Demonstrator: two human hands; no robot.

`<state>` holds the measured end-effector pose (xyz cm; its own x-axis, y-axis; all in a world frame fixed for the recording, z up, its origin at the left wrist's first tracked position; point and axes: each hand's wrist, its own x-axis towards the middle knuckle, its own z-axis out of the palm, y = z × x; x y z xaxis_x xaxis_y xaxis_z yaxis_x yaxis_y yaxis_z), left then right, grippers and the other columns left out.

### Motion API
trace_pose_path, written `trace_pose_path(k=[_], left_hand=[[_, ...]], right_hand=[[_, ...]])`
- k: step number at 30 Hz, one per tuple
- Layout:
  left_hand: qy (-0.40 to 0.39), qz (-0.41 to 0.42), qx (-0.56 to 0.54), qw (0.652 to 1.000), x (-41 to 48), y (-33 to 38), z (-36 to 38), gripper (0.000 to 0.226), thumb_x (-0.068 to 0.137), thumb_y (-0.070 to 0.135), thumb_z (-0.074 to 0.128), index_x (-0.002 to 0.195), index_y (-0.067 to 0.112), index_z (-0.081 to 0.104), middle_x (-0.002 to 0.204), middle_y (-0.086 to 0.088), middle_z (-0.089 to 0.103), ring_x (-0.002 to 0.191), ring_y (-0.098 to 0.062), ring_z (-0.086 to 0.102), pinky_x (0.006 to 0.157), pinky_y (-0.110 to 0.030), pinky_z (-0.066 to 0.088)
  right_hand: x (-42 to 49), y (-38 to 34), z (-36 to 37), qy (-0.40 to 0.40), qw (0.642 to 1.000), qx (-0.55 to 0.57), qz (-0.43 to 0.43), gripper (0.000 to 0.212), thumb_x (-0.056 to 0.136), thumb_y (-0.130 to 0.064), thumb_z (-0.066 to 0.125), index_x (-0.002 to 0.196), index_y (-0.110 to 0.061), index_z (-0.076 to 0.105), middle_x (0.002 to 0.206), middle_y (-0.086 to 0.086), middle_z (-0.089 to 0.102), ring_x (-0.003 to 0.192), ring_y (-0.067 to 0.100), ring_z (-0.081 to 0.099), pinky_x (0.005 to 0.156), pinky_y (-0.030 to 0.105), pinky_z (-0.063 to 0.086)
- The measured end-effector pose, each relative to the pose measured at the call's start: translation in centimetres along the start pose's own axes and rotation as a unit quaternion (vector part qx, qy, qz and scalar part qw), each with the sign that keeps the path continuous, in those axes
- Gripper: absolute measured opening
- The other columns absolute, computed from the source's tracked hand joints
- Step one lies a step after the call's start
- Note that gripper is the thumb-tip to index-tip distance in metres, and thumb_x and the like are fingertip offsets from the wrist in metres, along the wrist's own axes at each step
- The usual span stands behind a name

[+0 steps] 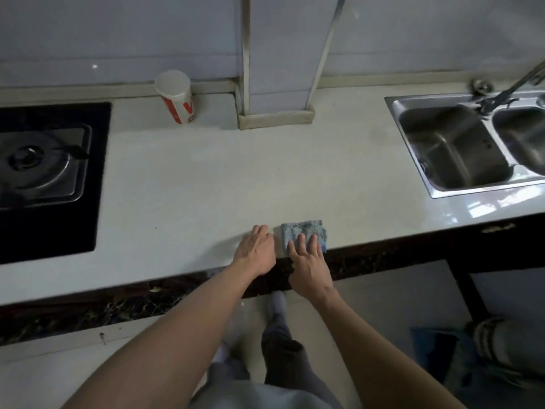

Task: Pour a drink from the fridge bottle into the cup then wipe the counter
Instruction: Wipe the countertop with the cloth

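A folded blue-grey cloth [300, 230] lies flat on the pale counter [191, 178] close to its front edge. My right hand [308, 261] rests on the cloth's near half, fingers spread and pressing down. My left hand [257, 247] lies flat on the bare counter just left of the cloth, fingers together, holding nothing. A red-and-white paper cup [177, 97] stands upright at the back of the counter against the wall. No bottle is in view.
A black gas hob [50, 178] fills the counter's left end. A steel double sink [460, 146] with a tap [513, 87] is at the right. A tiled column [277, 69] juts out at the back middle. A second person's leg [501, 343] is at lower right.
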<state>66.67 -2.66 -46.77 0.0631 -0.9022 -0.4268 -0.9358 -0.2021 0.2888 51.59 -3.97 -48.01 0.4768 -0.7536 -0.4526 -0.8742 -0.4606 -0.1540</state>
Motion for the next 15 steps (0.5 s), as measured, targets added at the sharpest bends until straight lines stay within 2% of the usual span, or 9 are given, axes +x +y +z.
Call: trace_pose_path(k=[4, 6, 12, 15], left_hand=[[-0.006, 0.006, -0.005, 1.0, 0.7, 0.7, 0.6, 0.045, 0.089, 0.008, 0.044, 0.133, 0.005, 0.053, 0.143, -0.007, 0.043, 0.134, -0.025, 0.038, 0.11, -0.041, 0.038], [-0.01, 0.017, -0.009, 1.0, 1.4, 1.5, 0.8, 0.046, 0.089, 0.009, 0.045, 0.133, 0.007, 0.053, 0.144, -0.006, 0.043, 0.133, -0.024, 0.038, 0.11, -0.041, 0.038], [-0.014, 0.044, 0.01, 0.999, 4.3, 4.5, -0.1, 0.052, 0.091, 0.011, 0.048, 0.142, 0.007, 0.043, 0.157, -0.009, 0.027, 0.141, -0.027, 0.028, 0.114, -0.045, 0.031], [-0.014, 0.045, 0.03, 0.998, 6.1, 5.9, -0.6, 0.051, 0.09, 0.011, 0.048, 0.14, 0.009, 0.044, 0.155, -0.01, 0.029, 0.14, -0.028, 0.03, 0.112, -0.046, 0.033]], right_hand=[[-0.2, 1.9, 0.3, 0.034, 0.998, 0.0, -0.051, 0.079, 0.083, -0.002, 0.045, 0.156, -0.017, 0.018, 0.164, 0.01, 0.006, 0.149, 0.037, -0.008, 0.123, 0.04, -0.001], [-0.1, 3.4, 0.0, 0.04, 0.998, 0.0, -0.046, 0.075, 0.087, -0.001, 0.042, 0.156, -0.02, 0.02, 0.164, 0.006, 0.007, 0.15, 0.033, -0.008, 0.123, 0.038, 0.0], [2.0, 9.1, -3.2, 0.014, 0.997, 0.035, 0.065, 0.077, 0.085, 0.003, 0.039, 0.156, -0.021, 0.02, 0.165, 0.007, 0.005, 0.15, 0.034, -0.005, 0.123, 0.039, 0.007], [3.7, 11.6, -4.3, 0.003, 0.994, 0.046, 0.101, 0.079, 0.085, 0.003, 0.038, 0.156, -0.022, 0.017, 0.165, 0.006, 0.001, 0.15, 0.034, -0.008, 0.123, 0.041, 0.008]])
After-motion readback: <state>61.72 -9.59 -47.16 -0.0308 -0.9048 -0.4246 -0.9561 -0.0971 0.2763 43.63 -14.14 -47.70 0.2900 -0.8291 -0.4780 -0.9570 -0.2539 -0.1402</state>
